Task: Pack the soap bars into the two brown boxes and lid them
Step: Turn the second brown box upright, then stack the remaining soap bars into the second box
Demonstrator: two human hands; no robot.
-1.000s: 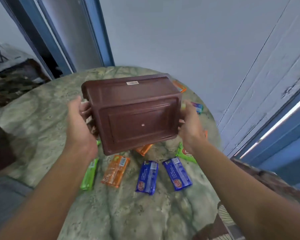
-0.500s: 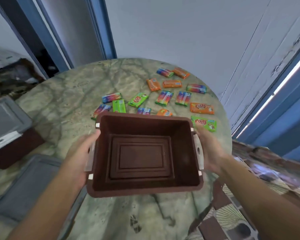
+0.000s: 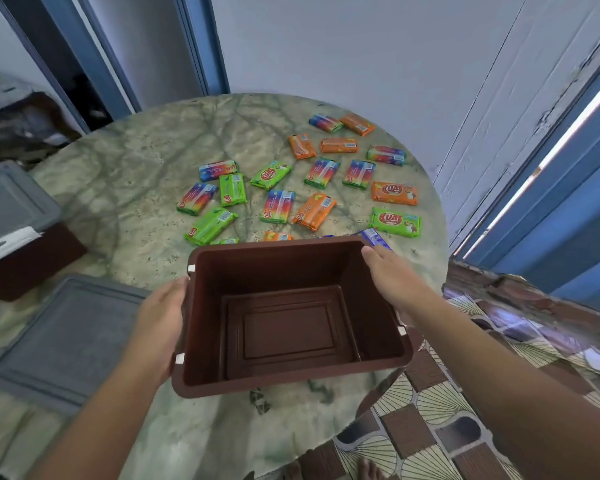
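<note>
An open brown box (image 3: 291,317) sits mouth-up at the near side of the round surface (image 3: 125,174), with nothing inside it. The left hand (image 3: 160,327) lies along its left wall, and the right hand (image 3: 392,278) along its right wall near the far corner. Both hands press against the box sides, but the fingers are hidden behind the rim, so I cannot tell whether they curl round it.

Soap bars (image 3: 278,206) in green, orange, blue and rainbow wrappers lie scattered flat over the far right part of the surface, well apart from one another in places and just beside each other in others. A few near ones are partly hidden behind the far rim of the box, among them a blue bar (image 3: 374,237) just beyond the right hand.

A grey lid (image 3: 66,341) lies flat on the surface just left of the left hand. Further left, at the frame edge, a second brown box (image 3: 32,265) stands with its own grey lid on.

The surface is mottled green-grey stone with dark veins. Beyond it are pale walls (image 3: 361,46) and blue door frames (image 3: 201,43). To the right and below is a patterned tile floor (image 3: 430,410), and bare toes (image 3: 368,469) show at the bottom edge.
</note>
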